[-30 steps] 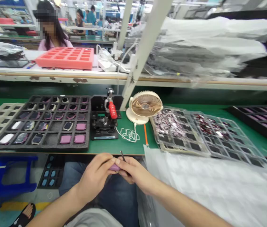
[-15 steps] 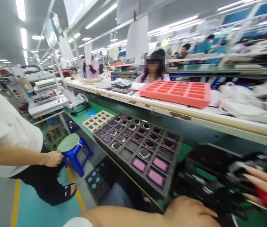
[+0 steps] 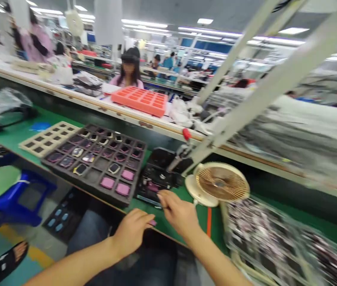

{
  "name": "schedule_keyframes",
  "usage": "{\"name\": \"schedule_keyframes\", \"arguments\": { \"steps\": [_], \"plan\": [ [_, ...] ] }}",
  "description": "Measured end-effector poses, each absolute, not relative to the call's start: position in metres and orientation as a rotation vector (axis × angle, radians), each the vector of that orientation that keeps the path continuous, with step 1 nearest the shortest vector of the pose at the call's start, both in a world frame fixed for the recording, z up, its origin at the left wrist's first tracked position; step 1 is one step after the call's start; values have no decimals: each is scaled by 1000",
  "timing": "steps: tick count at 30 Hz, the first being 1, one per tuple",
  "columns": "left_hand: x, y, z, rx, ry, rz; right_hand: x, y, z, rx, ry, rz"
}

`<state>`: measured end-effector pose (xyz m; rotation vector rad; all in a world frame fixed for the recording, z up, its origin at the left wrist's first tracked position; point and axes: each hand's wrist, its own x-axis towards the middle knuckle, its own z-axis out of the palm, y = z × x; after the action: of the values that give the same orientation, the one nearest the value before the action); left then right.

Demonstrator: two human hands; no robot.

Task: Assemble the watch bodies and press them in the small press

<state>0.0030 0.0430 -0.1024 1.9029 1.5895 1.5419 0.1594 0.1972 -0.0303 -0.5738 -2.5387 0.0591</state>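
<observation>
My left hand (image 3: pixel 131 230) is closed in front of the bench edge. A small purple piece (image 3: pixel 153 223), perhaps a watch case, shows at its fingertips. My right hand (image 3: pixel 180 212) is curled at the front of a black fixture (image 3: pixel 159 169); what its fingers hold, if anything, is hidden. Inside the fixture lies a purple part (image 3: pixel 152 186). A clamp lever with a red knob (image 3: pixel 186 134) stands raised at the back of the fixture. To the left, a dark foam tray (image 3: pixel 92 174) holds several watch cases, some with pink pieces (image 3: pixel 122 188) showing.
Beyond the dark tray lies a cream tray (image 3: pixel 33 145). A round fan (image 3: pixel 222 182) stands right of the fixture, beside clear trays of small parts (image 3: pixel 254 226). An orange foam tray (image 3: pixel 140 101) rests on the shelf, with a person behind it. A blue stool (image 3: pixel 31 202) is at left.
The view has turned right. My right hand has left the red clamp lever, which now stands raised. My left hand has drawn back from the fixture, and a purple piece shows in it.
</observation>
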Motion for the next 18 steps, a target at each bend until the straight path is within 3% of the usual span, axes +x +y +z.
{"name": "schedule_keyframes", "arguments": {
  "steps": [5,11,18],
  "plan": [
    [6,17,-109,1821,1572,1553,134,210,-59,-1023,-2821,-55],
    [3,29,-99,1790,1787,1597,118,220,-58,-949,-2883,2],
    [7,89,-88,1870,1879,1557,188,186,-53,-997,-2615,-94]
  ]
}}
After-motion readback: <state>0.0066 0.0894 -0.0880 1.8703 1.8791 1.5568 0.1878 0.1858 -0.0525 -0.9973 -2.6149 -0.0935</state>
